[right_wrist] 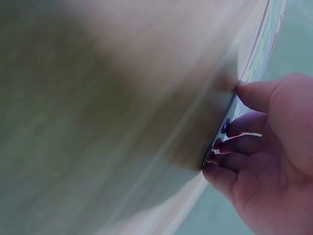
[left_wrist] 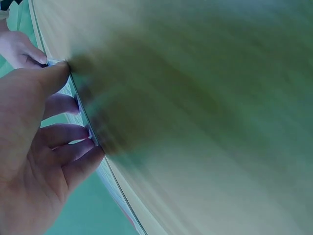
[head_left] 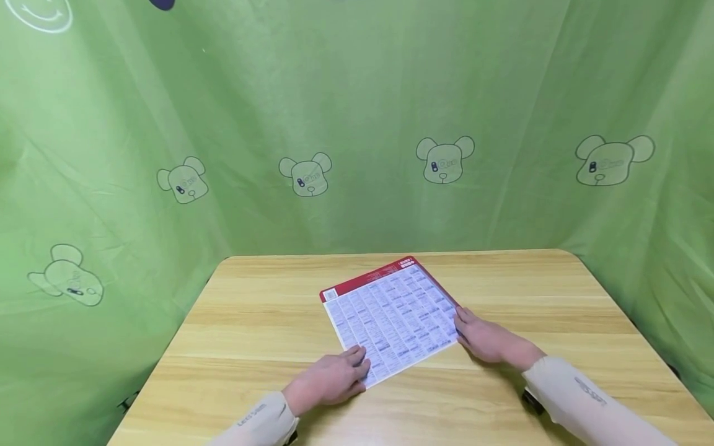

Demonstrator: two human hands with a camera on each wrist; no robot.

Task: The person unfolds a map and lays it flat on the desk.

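**Two hands at the near corners of a printed sheet**

Where the green cloth backdrop (head_left: 357, 111) fills the whole upper half of the head view and runs down both sides, it carries outlined bear heads in a row across the middle, another bear at the left edge, and a white smiley in the upper left corner. Below it, the wooden worktop (head_left: 234, 347) takes up the lower half of the frame, pale and striped with grain.

Slightly right of centre on the worktop lies a printed sheet (head_left: 390, 316), flat and turned at an angle, with a red band along its far edge and small blocks of text in a grid over the rest.

At the lower centre of the frame, the left hand (head_left: 333, 379) has its fingers curled at the sheet's nearest corner; the left wrist view shows the thumb above the edge and the fingers (left_wrist: 73, 147) under it, pinching the sheet. At the lower right, the right hand (head_left: 486, 337) meets the sheet's right corner, and the right wrist view shows its thumb on one face of the edge and the fingers (right_wrist: 234, 144) on the other, gripping it likewise. Both arms wear light beige sleeves (head_left: 586, 396).
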